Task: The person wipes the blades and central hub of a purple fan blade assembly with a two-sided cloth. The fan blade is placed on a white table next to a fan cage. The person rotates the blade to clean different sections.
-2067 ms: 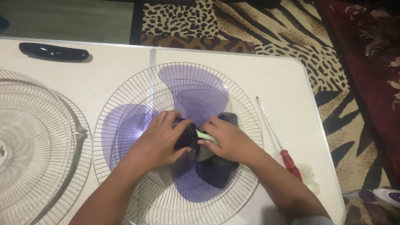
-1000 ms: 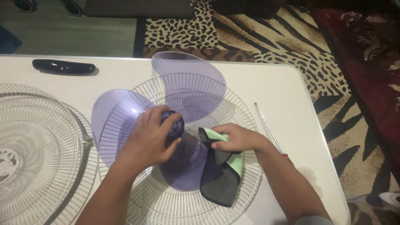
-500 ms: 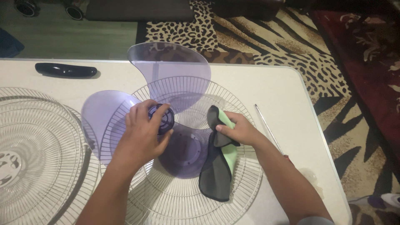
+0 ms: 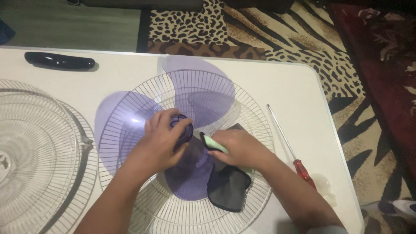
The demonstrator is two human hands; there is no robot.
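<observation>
Our left hand point(image 4: 158, 145) grips the purple fan blade point(image 4: 190, 130) at its hub. Our right hand point(image 4: 238, 149) presses a folded cloth point(image 4: 227, 186) on it, over the wire grille point(image 4: 255, 117).

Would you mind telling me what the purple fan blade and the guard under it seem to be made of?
Fan blade: likely translucent glossy plastic; the wires show through it. Guard: apparently thin metal wire, white or pale coated, in fine radial spokes.

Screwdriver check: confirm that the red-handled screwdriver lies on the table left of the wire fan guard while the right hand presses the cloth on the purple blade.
Not quite: in the head view the red-handled screwdriver lies on the table right of the wire fan guard, not left. The right hand does press the cloth on the purple blade.
</observation>
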